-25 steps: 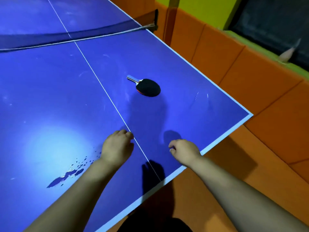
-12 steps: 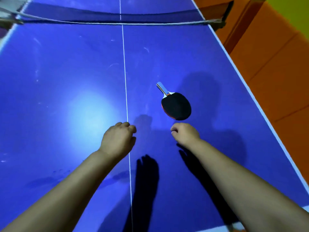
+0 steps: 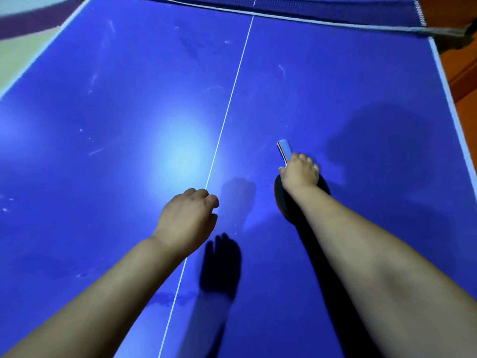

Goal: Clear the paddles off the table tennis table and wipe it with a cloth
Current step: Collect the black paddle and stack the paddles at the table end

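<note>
Your right hand point(image 3: 299, 174) covers the neck of the paddle point(image 3: 282, 202), fingers curled around it where handle meets blade. Your left hand point(image 3: 188, 218) holds nothing, fingers loosely curled, at the centre line point(image 3: 227, 112). Count: one paddle, lying on the blue table point(image 3: 116, 112), right of that line, well short of the net point(image 3: 309, 6).

The table point(image 3: 116, 86) is lit from overhead; a pale glare patch is seen at its middle, hard shadows are cast on it, and the net point(image 3: 335, 11) is blurred.
</note>
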Available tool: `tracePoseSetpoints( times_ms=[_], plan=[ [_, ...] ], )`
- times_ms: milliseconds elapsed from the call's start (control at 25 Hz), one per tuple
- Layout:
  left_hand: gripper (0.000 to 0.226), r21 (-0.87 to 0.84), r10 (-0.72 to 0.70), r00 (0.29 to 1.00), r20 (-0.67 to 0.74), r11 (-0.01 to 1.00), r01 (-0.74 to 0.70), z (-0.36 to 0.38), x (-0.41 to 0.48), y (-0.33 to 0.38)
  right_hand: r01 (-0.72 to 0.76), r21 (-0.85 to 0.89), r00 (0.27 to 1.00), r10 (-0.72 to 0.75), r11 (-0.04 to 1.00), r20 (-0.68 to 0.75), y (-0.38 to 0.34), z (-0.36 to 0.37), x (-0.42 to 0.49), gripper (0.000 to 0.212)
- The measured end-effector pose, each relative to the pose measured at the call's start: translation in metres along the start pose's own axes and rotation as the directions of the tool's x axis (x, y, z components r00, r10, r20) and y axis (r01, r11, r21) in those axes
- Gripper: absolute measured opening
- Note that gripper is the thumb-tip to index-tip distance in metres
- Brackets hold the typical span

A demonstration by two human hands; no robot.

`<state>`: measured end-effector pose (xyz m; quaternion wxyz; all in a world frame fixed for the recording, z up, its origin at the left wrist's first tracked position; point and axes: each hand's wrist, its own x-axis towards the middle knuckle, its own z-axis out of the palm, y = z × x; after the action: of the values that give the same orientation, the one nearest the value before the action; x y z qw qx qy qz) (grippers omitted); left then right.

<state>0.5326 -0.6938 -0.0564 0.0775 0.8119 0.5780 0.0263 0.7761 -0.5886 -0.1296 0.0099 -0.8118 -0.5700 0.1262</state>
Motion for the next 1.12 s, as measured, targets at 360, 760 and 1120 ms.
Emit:
tracePoseSetpoints(
  times_ms=[360,760,1120],
  plan=[
    [0.028,0.017,-0.031,0.996,0.09,0.999,0.029,0.009,-0.011,0.007,-0.001,-0.015,1.0,0.002,1.0,0.026,0.009,0.014,-0.02,0.032],
    [0.038,-0.012,-0.044,0.995,0.094,0.999,0.046,-0.027,-0.079,-0.02,0.177,0.223,0.984,-0.172,0.959,-0.041,-0.079,-0.038,-0.14,0.02],
    [0.028,-0.147,-0.262,0.964,-0.038,0.956,0.254,-0.08,-0.238,-0.178,0.276,0.497,0.958,-0.279,0.822,-0.07,-0.285,-0.032,-0.34,0.022]
  ],
)
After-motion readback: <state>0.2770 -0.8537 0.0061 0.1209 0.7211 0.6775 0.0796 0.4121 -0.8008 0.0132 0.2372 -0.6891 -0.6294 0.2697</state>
